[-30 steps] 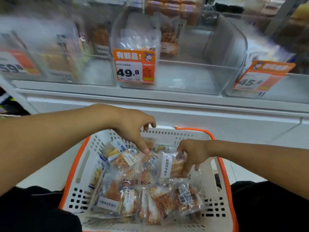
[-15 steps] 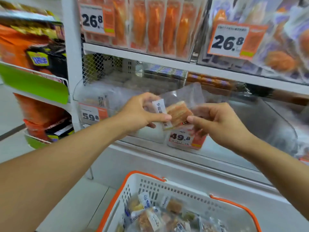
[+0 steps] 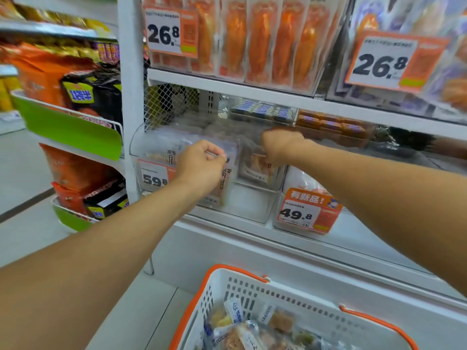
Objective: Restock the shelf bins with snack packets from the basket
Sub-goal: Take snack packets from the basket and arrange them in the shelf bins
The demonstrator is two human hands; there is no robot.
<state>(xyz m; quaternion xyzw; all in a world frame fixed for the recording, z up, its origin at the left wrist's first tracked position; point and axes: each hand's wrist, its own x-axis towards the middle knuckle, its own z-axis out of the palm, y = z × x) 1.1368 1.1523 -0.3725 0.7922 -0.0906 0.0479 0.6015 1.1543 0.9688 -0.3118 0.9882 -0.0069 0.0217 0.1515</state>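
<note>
My left hand (image 3: 202, 165) pinches the top of a clear snack packet (image 3: 225, 181) with a white label, held at the front of the clear shelf bin (image 3: 252, 209) tagged 59.8. My right hand (image 3: 280, 145) reaches deeper into the same bin, its fingers curled round the top of a second packet (image 3: 256, 164) that shows an orange-brown snack. Both packets are blurred. The white basket (image 3: 255, 286) with an orange rim stands below me and holds several more snack packets (image 3: 242, 329).
A neighbouring clear bin (image 3: 353, 228) to the right carries a 49.8 tag (image 3: 309, 210). The shelf above holds orange packets (image 3: 257, 39) with 26.8 tags. A white upright post (image 3: 131, 97) and a side rack of chip bags (image 3: 70, 102) stand to the left.
Both hands lifted from the basket to the shelf with packets. Since half a second ago they have moved forward and down into the 59.8 bin, and my right hand has gone deeper.
</note>
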